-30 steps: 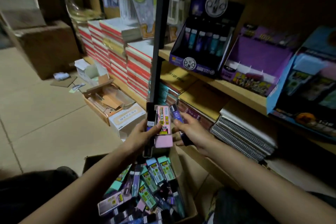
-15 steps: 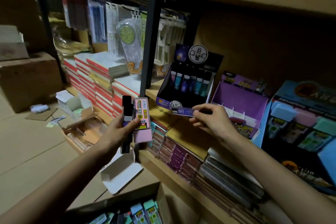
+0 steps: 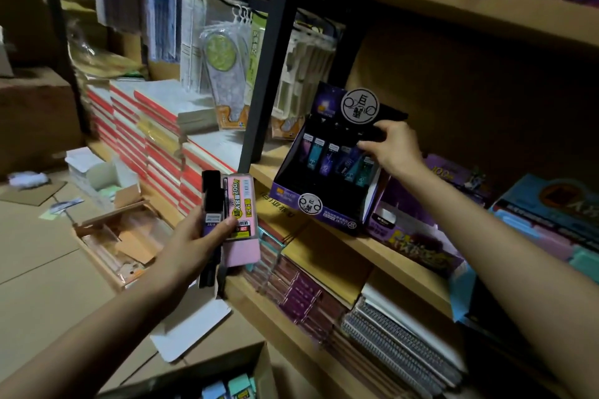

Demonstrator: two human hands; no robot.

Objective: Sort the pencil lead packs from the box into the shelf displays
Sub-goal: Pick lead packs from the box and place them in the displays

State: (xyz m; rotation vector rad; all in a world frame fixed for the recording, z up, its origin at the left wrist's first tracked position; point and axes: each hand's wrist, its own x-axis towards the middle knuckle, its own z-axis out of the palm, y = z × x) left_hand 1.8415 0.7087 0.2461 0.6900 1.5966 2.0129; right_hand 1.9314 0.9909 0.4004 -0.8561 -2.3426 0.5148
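My left hand (image 3: 201, 236) grips a pink lead pack (image 3: 241, 214) together with a slim black and purple pack (image 3: 212, 194), held upright in front of the shelf edge. My right hand (image 3: 393, 146) reaches into the dark purple display box (image 3: 324, 204) on the middle shelf and pinches a dark pack (image 3: 372, 136) above the row of packs standing there. The cardboard box (image 3: 259, 366) with several coloured lead packs (image 3: 227, 389) sits at the bottom edge of the view.
A purple display (image 3: 418, 243) and a blue display (image 3: 551, 214) stand to the right on the same shelf. Notebook stacks (image 3: 155, 139) and spiral pads (image 3: 405, 350) fill the lower shelves. A black shelf post (image 3: 265, 74) rises beside the display. Open cartons (image 3: 116, 236) lie on the floor.
My right hand has carried the dark purple pack from the front of the dark display up into its back row. My left hand stays put with its packs.
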